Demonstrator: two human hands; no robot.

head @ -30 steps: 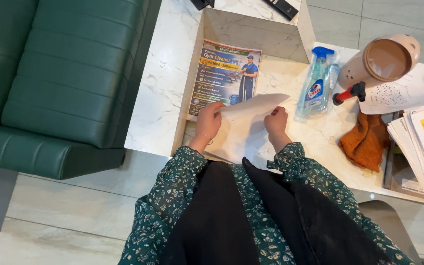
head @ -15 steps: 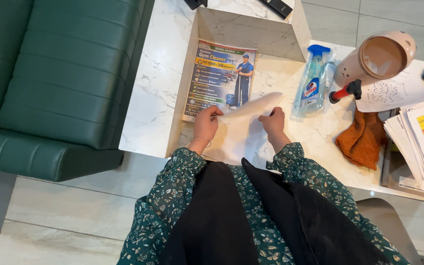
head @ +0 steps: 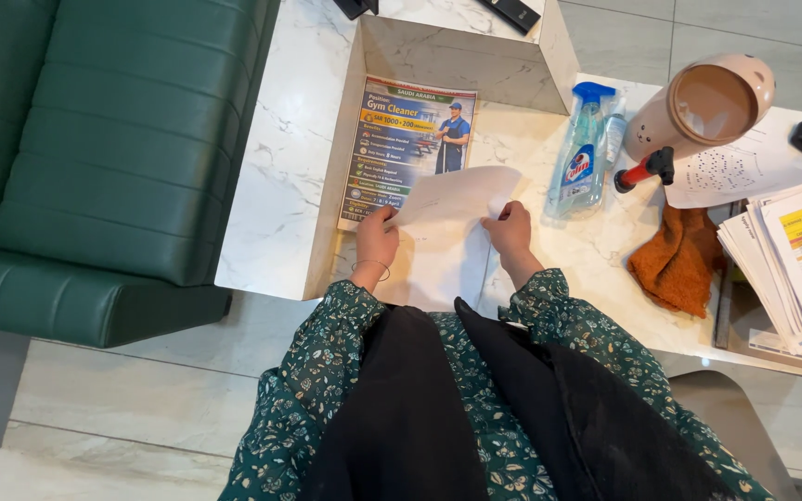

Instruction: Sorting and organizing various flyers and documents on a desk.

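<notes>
Two hands hold one white sheet of paper (head: 443, 237) over the near edge of the marble bench (head: 280, 186). The left hand (head: 376, 241) pinches the sheet's left edge, fingers closed on it beside the near corner of the printed poster (head: 408, 139); the right hand (head: 510, 230) pinches the right edge, fingers curled around the paper. Between them the far part of the sheet is folded over toward the person, its crease running left to right from one hand to the other, while the near part lies flat and reaches down to the bench edge at the person's lap. So the sheet's long axis runs near to far, straight out from the body, and the fold line lies across it, level with both sets of fingers; neither hand is clearly nearer to it than the other. Just right of the right hand lies a blue spray bottle (head: 579, 158), and beyond it a red-handled tool (head: 642, 170) and a tipped pink cup (head: 703, 107). An orange cloth (head: 675, 260) is bunched near the stack of papers (head: 791, 264) at the right. A green sofa (head: 113, 158) fills the left side.
</notes>
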